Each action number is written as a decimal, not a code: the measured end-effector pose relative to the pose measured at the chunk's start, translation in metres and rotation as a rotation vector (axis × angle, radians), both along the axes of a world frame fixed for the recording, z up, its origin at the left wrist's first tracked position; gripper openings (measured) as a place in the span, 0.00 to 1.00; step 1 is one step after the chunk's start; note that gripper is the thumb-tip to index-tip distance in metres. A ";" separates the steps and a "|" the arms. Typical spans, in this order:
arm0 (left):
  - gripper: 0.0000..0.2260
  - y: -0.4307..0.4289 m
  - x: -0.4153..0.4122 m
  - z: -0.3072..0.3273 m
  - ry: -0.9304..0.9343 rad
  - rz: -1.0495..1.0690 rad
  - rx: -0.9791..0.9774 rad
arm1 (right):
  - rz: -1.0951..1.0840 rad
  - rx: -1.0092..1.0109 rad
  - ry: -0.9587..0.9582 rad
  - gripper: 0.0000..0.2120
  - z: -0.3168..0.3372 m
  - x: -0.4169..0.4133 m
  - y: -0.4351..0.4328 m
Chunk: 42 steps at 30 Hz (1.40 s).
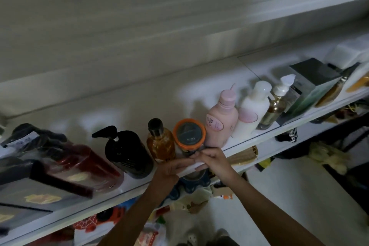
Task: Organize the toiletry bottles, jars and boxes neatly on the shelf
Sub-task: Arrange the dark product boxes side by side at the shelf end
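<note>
Toiletry bottles, jars and boxes were lined up along the front edge of a long white shelf (pixel 139 102), which was backed by a pale, blurred wall (pixel 139 26) in dim light. An orange-lidded jar (pixel 188 133) with a dark body was stood at the middle of that edge, between a clear amber bottle (pixel 159 143) with a dark cap and a pink plastic bottle (pixel 220 124) with an oval label.

Both hands were brought together at the jar's foot. The left hand (pixel 171 168) was laid along the shelf's front edge with its fingers stretched nearly straight. The right hand (pixel 214 159) was set with its fingers bent against the jar's base. Whether the jar was pinched by the right hand could not be told through the blur.

Toward the left end a black pump bottle (pixel 127 152) and a dark red pump bottle (pixel 79 162) wrapped in clear film were placed. Flat dark boxes (pixel 40 195) with gold patches were laid at the left corner. Toward the right end a white bottle (pixel 253 108) with a round pink label, a clear pump bottle (pixel 276 104) of golden liquid and a green-and-grey box (pixel 311 88) were ranged.

A cluttered lower shelf (pixel 311 127) was seen beneath, with a woven straw item (pixel 241 156) on it. No label print could be read.
</note>
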State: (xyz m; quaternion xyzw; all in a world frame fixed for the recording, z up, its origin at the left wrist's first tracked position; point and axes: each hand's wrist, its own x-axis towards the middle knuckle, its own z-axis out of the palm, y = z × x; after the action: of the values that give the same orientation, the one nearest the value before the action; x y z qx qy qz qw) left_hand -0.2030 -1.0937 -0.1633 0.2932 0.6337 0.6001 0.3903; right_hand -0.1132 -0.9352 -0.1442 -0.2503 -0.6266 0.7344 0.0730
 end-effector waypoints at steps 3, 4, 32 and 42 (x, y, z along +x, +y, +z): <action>0.15 0.000 0.003 0.003 -0.038 0.032 0.031 | 0.036 0.018 -0.017 0.09 0.003 0.001 0.002; 0.16 -0.001 0.004 0.003 -0.027 0.043 0.042 | 0.053 0.020 -0.022 0.09 0.004 0.001 0.004; 0.24 0.123 0.084 0.044 0.151 0.585 0.191 | 0.395 0.068 0.130 0.10 0.038 0.045 0.126; 0.22 0.119 0.080 0.024 0.069 0.505 0.199 | 0.371 0.131 0.064 0.10 0.024 0.043 0.120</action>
State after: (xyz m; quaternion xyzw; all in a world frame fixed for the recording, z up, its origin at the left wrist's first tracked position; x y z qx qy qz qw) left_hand -0.1227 -0.9747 -0.1394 0.1831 0.6377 0.7274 0.1755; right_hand -0.0700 -0.8149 -0.1206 -0.1017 -0.7059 0.7004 -0.0279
